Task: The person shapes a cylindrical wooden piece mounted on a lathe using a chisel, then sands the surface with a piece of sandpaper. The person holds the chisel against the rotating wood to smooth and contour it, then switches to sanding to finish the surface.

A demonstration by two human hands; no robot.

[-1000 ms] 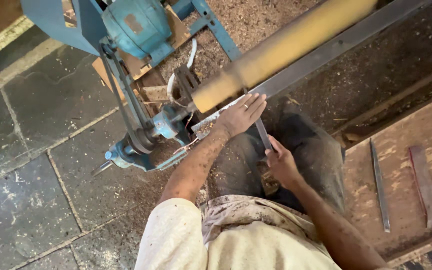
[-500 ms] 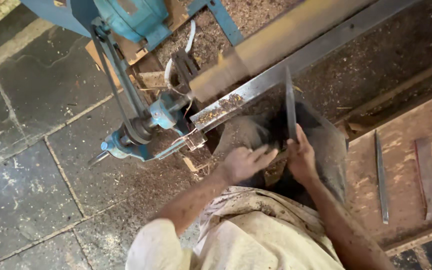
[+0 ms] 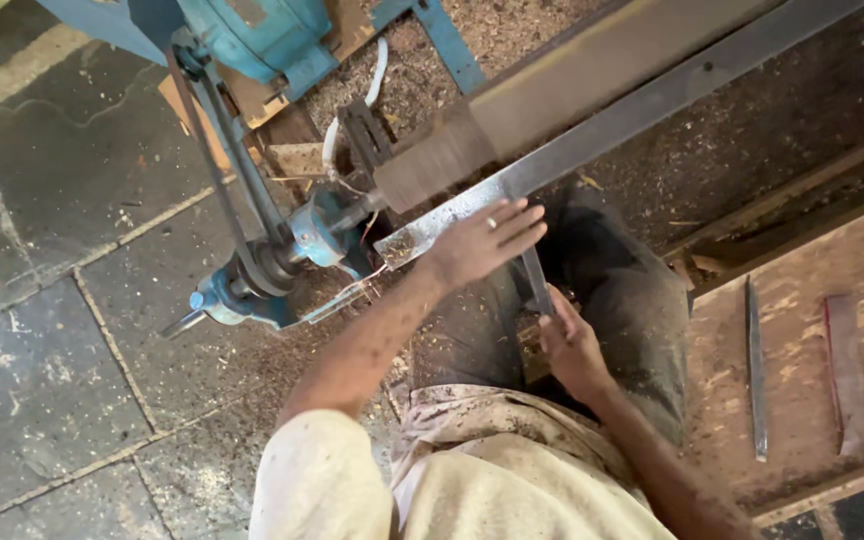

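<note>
Both hands are working a chisel at the wood lathe.

The left hand is lying flat, fingers stretched out and close together, pressing on the metal tool rest and over the chisel, which is running from under those fingertips back toward the body. The right hand is gripping the chisel's near end, fingers curled tight around it. Just beyond the left fingertips, the wooden workpiece is blurring. Two long tools are lying on the board, well apart from the right hand.

Long narrow steel chisel, dark and dusty, handle end gripped in the right hand, blade angled up towards the grey metal tool rest, passing under the left hand's spread fingers
</note>
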